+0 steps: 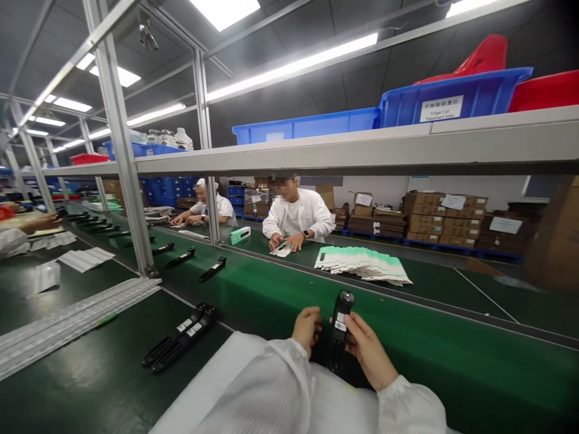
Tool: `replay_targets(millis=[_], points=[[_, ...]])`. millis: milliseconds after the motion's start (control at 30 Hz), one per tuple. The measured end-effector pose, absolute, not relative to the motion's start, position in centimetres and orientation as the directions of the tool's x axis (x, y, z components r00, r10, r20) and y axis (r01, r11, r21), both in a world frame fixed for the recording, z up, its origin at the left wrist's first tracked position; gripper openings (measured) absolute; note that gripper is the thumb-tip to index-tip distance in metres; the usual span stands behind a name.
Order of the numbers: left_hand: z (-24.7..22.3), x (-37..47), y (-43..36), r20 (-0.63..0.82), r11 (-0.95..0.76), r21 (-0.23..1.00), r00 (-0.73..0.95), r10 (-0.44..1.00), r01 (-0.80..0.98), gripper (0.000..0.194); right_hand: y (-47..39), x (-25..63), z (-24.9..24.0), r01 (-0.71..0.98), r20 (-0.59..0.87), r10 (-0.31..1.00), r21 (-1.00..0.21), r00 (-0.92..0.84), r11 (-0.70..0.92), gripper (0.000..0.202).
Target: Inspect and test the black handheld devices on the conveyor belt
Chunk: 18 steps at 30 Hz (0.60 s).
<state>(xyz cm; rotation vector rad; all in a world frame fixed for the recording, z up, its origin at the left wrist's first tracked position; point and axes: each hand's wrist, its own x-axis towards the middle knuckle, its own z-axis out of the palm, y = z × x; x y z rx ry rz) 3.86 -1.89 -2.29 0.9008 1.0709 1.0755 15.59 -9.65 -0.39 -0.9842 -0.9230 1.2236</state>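
My right hand (368, 349) grips a slim black handheld device (341, 325) with white labels, thumb and fingers pressed at its side. The device stands nearly upright, its rounded end on top and its lower end in shadow near my lap. Just left of it, my left hand (307, 328) is half curled with fingers slightly apart; nothing shows in it, and part of its inner side is hidden. Two similar black devices (181, 337) with white labels lie side by side on the dark green table to the left.
A green conveyor belt (271, 283) runs across in front, carrying several black devices (212, 269) at the left. Fanned white-green cartons (362, 264) lie beyond it, near a co-worker (296, 214). A metal post (120, 138) and a shelf (316, 150) with blue bins (452, 96) frame the view.
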Motion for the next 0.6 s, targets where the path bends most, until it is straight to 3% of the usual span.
replay_targets(millis=[133,600], points=[[-3.25,3.86,-2.00,-0.097,0.123,0.989,0.262,0.960,-0.086,0.022,-9.72,15.74,-0.30,-0.275,0.068,0.992,-0.957,0.110,0.096,0.034],[-2.67,4.02,-2.02,-0.138,0.165,0.984,0.300,0.944,-0.066,0.019,-9.54,16.43,-0.94,-0.318,0.007,0.993,-0.947,0.122,0.045,0.038]])
